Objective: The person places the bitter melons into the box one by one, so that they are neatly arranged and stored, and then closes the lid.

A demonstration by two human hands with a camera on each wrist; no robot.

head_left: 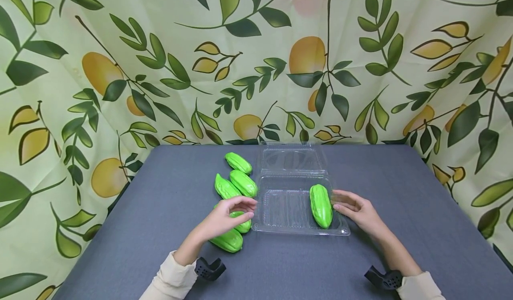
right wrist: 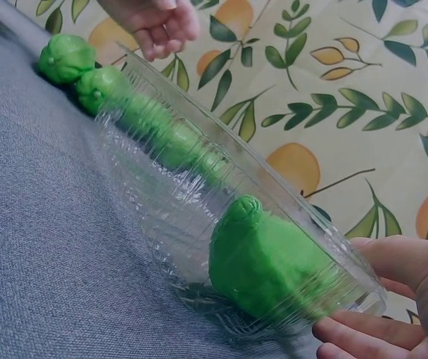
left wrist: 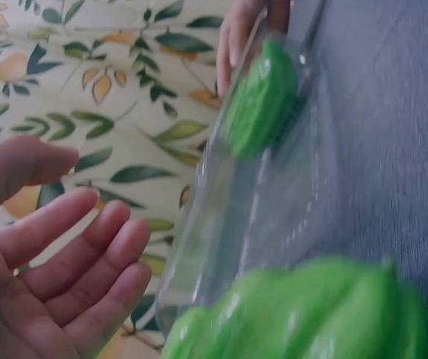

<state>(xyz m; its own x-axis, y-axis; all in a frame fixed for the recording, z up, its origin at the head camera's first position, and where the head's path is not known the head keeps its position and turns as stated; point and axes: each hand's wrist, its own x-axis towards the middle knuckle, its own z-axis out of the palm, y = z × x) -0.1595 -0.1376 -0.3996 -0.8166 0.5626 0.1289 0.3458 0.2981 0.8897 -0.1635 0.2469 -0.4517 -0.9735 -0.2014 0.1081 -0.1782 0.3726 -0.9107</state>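
**One chayote boxed, five waiting by the left hand**

The right hand point(head_left: 354, 211) lies relaxed with straight fingers against the right edge of the clear plastic clamshell tray point(head_left: 284, 208), holding nothing; in the right wrist view its fingertips point(right wrist: 349, 336) touch the tray's outer wall just under the rim. The left hand point(head_left: 228, 215) hovers with loosely spread fingers, grasping nothing, directly over the green chayotes point(head_left: 230, 240) heaped just off the tray's left edge.

Judging from this, the step in hand is picking up another fruit from the pile. It would go best by closing round the chayote right beneath the palm, across its ribbed middle, while the right hand steadies the light tray so it does not slide.

Inside the tray, one chayote point(head_left: 320, 205) lies lengthwise along the wall nearest the right fingers; the rest of the base is bare. The hinged lid point(head_left: 292, 158) lies open flat beyond it, on the far side from both hands, with nothing in it.
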